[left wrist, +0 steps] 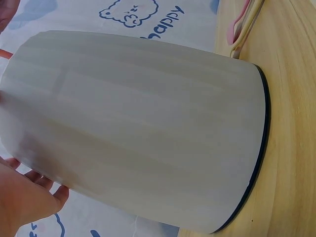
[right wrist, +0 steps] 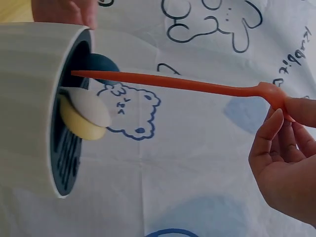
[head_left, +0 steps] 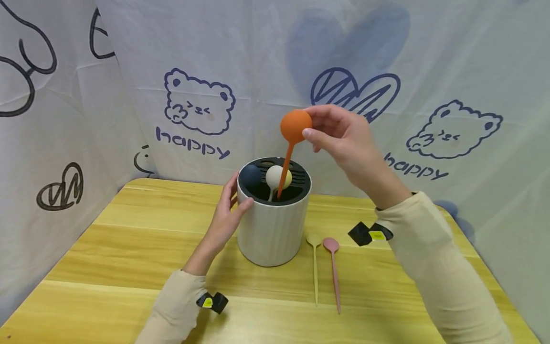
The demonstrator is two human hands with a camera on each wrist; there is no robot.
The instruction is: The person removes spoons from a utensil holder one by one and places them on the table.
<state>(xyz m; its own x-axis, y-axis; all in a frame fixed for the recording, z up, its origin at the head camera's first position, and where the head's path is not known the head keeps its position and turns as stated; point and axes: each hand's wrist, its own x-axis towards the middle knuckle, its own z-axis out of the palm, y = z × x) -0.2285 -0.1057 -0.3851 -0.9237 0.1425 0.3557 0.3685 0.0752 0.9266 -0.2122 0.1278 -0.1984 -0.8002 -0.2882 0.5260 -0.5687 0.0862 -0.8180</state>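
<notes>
An orange spoon (head_left: 293, 126) is pinched at its round bowl by my right hand (head_left: 343, 136), its handle pointing down. The handle's tip (right wrist: 81, 73) reaches into the dark opening of a white ribbed utensil holder (head_left: 270, 234). My left hand (head_left: 225, 210) grips the holder's left side, thumb near the front rim and fingers behind. Inside the holder, heads up, stand a dark blue spoon (head_left: 251, 177), a white spoon (head_left: 273, 177) and a pale yellow spoon (right wrist: 81, 123) partly behind the white one.
To the right of the holder, a yellow-green spoon (head_left: 315, 258) and a pink spoon (head_left: 334, 267) lie on the wooden table (head_left: 129, 229). The holder's black top (head_left: 301, 179) has slots and round holes at the back. A printed cloth (head_left: 266, 57) hangs behind the table.
</notes>
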